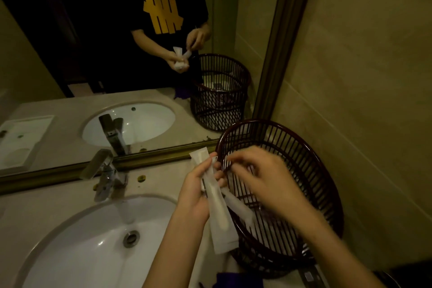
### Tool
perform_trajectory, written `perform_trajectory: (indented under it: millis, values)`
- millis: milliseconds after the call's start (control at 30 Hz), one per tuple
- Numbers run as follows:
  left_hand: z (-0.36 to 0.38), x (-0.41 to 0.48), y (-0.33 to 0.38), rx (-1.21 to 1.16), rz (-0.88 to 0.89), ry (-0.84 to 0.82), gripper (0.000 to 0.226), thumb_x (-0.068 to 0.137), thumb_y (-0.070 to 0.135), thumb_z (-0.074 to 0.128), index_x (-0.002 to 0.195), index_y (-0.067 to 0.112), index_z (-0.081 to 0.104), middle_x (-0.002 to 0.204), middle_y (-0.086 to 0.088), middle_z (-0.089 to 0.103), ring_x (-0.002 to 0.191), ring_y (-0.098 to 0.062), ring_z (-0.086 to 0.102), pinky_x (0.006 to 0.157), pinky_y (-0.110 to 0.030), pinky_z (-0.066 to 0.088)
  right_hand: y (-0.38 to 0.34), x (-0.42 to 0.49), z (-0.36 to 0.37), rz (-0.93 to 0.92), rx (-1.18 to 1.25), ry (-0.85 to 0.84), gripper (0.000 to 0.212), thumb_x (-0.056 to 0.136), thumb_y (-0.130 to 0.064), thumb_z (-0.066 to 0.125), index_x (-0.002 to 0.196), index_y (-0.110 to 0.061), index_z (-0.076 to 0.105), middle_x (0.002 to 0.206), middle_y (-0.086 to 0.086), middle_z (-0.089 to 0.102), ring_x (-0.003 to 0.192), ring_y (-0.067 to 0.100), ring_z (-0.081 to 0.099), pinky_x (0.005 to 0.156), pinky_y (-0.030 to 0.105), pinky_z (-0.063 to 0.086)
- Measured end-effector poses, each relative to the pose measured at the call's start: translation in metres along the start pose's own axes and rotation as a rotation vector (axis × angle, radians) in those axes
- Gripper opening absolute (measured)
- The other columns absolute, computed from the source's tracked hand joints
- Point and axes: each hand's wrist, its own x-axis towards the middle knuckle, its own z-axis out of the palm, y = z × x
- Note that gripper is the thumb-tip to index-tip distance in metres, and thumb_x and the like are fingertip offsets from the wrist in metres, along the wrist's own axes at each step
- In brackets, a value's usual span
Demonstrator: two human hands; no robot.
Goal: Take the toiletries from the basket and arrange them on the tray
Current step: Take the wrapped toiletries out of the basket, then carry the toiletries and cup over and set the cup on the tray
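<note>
A dark slatted basket (304, 147) stands on the counter against the right wall. My left hand (198, 192) grips long white wrapped toiletry packets (219, 213) upright beside the basket's near-left rim. Another white packet (240, 208) angles down from that hand into the basket. My right hand (264, 180) hovers blurred over the basket's opening, fingertips at the top of the packets; whether it pinches one is unclear. A white tray (25, 133) shows only as a reflection in the mirror at far left.
A white oval sink (70, 252) with a chrome tap (102, 173) fills the lower left. The framed mirror (145, 156) runs along the counter's back edge. A purple item (238, 279) lies at the counter's front, below the basket. The tiled wall is close on the right.
</note>
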Motion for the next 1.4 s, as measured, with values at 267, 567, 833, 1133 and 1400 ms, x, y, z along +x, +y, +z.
perform_trajectory:
  millis: [267,567,833,1133,1400]
  values:
    - [-0.003,-0.005,-0.008,-0.002,-0.016,0.007,0.018,0.095,0.012,0.049,0.113,0.011,0.052,0.069,-0.001,0.046,0.054,-0.01,0.038,0.045,-0.021,0.035,0.158,0.041,0.04,0.629,-0.314,-0.464,0.059,0.083,-0.036,0.079,0.135,-0.019,0.058,0.138,0.006,0.058,0.126,0.023,0.058,0.1,0.035,0.05]
    - [-0.012,-0.021,-0.021,-0.042,0.024,0.004,0.019,0.09,0.014,0.051,0.107,0.01,0.057,0.07,0.001,0.044,0.052,-0.008,0.039,0.046,-0.019,0.036,0.2,0.024,0.097,0.811,-0.501,-0.94,0.073,0.089,-0.032,0.073,0.151,-0.015,0.041,0.153,0.011,0.044,0.138,0.033,0.046,0.117,0.045,0.041]
    - [-0.008,-0.041,-0.022,-0.077,0.119,0.082,0.02,0.094,0.014,0.049,0.114,0.011,0.053,0.071,0.0,0.045,0.053,-0.01,0.039,0.044,-0.02,0.038,0.186,0.023,0.101,0.618,-0.547,-0.722,0.045,0.083,-0.017,0.077,0.126,-0.015,0.063,0.131,0.01,0.061,0.117,0.03,0.061,0.101,0.044,0.054]
    - [-0.018,-0.075,-0.007,-0.096,0.11,0.031,0.025,0.087,0.015,0.053,0.112,0.013,0.052,0.07,0.0,0.047,0.054,-0.009,0.041,0.046,-0.019,0.037,0.095,0.026,0.033,0.331,-0.397,-0.28,0.04,0.083,-0.033,0.075,0.12,-0.022,0.065,0.12,0.005,0.066,0.113,0.028,0.064,0.092,0.041,0.055]
    - [-0.068,-0.16,0.054,-0.076,0.122,0.017,0.02,0.088,0.014,0.053,0.108,0.011,0.054,0.068,-0.001,0.049,0.051,-0.011,0.043,0.044,-0.02,0.038,-0.049,-0.011,0.04,0.05,-0.186,0.017,0.067,0.078,-0.038,0.08,0.14,-0.036,0.053,0.134,-0.003,0.06,0.118,0.018,0.06,0.085,0.028,0.043]
